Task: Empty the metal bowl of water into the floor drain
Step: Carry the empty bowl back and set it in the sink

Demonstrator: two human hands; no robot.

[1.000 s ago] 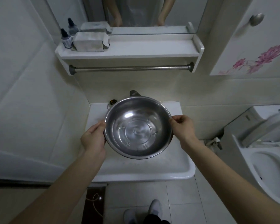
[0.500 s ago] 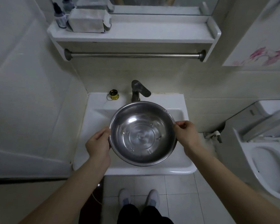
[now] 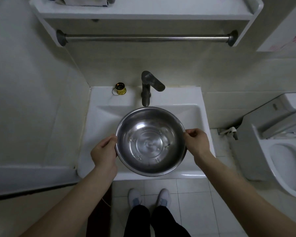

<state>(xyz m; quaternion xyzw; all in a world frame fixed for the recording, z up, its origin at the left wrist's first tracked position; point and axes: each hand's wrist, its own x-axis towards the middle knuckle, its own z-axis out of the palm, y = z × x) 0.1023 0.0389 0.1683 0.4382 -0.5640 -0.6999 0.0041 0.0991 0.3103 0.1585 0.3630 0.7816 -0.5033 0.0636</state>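
A round metal bowl (image 3: 150,141) hangs level over the white sink (image 3: 101,127), just in front of the dark faucet (image 3: 148,88). Clear water lies in its bottom, with small star marks showing through. My left hand (image 3: 103,151) grips the bowl's left rim, and my right hand (image 3: 196,141) grips the right rim. No floor drain shows in this view.
A small gold cap (image 3: 120,88) stands on the sink ledge left of the faucet. A towel bar (image 3: 143,38) and shelf hang above. A white toilet (image 3: 284,159) stands at the right. My feet (image 3: 149,197) are on the tiled floor below the sink.
The view has tilted down, so the mirror is gone and my feet show. The bowl has come lower and nearer to me, clear of the faucet, still held by both hands.
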